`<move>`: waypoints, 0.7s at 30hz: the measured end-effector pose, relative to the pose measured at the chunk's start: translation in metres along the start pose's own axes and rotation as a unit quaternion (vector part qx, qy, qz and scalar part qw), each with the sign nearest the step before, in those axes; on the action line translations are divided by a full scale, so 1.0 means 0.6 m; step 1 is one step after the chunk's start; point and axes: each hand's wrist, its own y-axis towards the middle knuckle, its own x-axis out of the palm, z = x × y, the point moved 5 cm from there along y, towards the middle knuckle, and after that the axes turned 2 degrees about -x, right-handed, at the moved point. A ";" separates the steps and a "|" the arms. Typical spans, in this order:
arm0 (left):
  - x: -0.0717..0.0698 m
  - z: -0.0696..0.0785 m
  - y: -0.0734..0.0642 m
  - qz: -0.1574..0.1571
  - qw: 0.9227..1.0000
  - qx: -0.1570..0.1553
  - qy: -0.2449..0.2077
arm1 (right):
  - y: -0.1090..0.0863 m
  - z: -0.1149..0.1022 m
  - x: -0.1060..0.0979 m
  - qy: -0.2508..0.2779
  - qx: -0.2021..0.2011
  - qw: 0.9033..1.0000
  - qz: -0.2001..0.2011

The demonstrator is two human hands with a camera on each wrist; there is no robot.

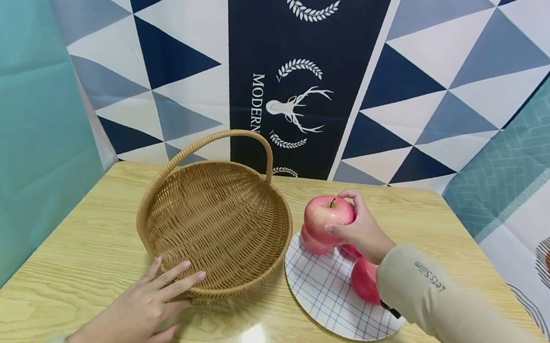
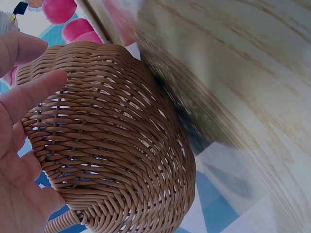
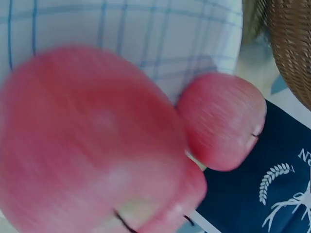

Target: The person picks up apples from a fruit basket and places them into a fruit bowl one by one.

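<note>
A red-pink apple is gripped in my right hand, raised over the right plate, thumb in front and fingers behind. Just beneath it sits another apple; a third apple lies close to my wrist, and part of one more shows between them. The right wrist view has a large blurred apple close up, without the hand. My left hand lies at the near left rim of a wicker basket, fingers extended over the edge. In the left wrist view, its fingers reach along the woven side.
The apples rest on a round plate with a blue grid pattern, right of the basket. An arched handle rises over the basket's far left side. Behind the wooden table hangs a patterned cloth.
</note>
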 end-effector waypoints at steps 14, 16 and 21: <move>0.009 0.003 -0.008 0.002 1.000 -0.013 -0.003 | -0.033 0.053 0.053 0.093 -0.008 0.993 0.077; 0.010 0.002 -0.007 0.007 1.000 -0.016 0.000 | -0.037 0.061 0.060 0.110 -0.026 0.990 0.082; 0.012 0.003 -0.007 0.010 1.000 -0.017 0.004 | -0.048 0.088 0.080 0.076 -0.058 0.990 0.106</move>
